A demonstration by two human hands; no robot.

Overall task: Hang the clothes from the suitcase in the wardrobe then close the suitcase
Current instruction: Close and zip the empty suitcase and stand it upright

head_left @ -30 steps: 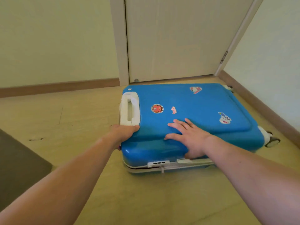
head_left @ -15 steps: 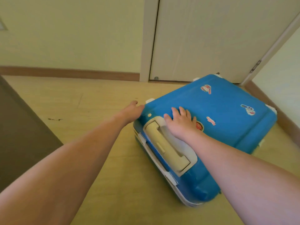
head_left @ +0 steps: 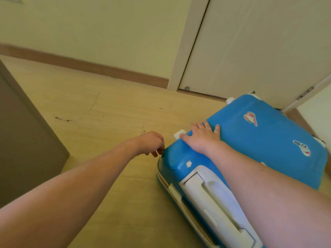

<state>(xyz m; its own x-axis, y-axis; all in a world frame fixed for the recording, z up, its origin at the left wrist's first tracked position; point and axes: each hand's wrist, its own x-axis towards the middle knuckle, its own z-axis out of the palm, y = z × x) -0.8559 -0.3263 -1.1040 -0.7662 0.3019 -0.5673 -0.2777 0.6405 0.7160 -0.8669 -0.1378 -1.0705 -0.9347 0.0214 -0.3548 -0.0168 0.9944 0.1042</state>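
Note:
A blue hard-shell suitcase (head_left: 254, 145) with several stickers lies flat on the wooden floor, its lid down. Its white carry handle (head_left: 213, 199) faces me at the lower right. My right hand (head_left: 203, 138) presses flat on the lid near the left edge, fingers spread, beside a white corner bumper (head_left: 179, 134). My left hand (head_left: 152, 143) is at the suitcase's near-left corner, its fingers curled and pinching a small dark zipper pull (head_left: 162, 152) at the seam. No clothes are in view.
A white door (head_left: 259, 47) stands shut just behind the suitcase. A pale wall with a brown baseboard (head_left: 86, 64) runs along the back. A dark brown piece of furniture (head_left: 23, 140) fills the left edge. Bare wooden floor (head_left: 111, 126) lies between it and the suitcase.
My view has swung round to the suitcase's handle end. My right hand slid from the handle area to the lid's left edge. My left hand dropped to the corner seam and curled its fingers.

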